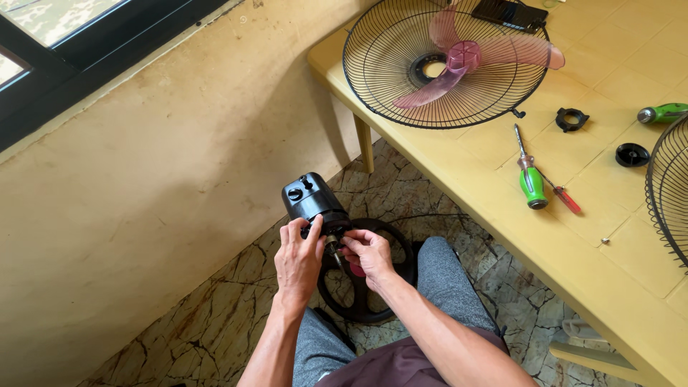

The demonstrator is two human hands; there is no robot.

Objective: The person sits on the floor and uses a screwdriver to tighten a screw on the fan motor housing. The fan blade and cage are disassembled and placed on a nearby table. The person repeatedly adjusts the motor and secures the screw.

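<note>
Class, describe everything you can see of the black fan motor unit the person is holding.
The black fan motor unit looks like glossy plastic, boxy with rounded edges, with knobs on its upper face. A metal shaft sticks out toward the person. It hangs tilted above the marbled floor, over a round black base. The left hand and right hand grip its front end.

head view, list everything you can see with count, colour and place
fan motor housing: 1, black, above the floor, both hands on its front end
round fan base: 1, black, on the floor under the hands
fan guard: 1, black wire, on the table, far end
fan blade: 1, translucent pink, lying in that guard
second guard: 1, black wire, at the right edge of the view
screwdrivers: 2, green handle and red handle, on the table
ring nut: 1, black, table
round cap: 1, black, table
table: 1, yellow, right
left hand: 1, on the housing
right hand: 1, at the motor's front
</note>
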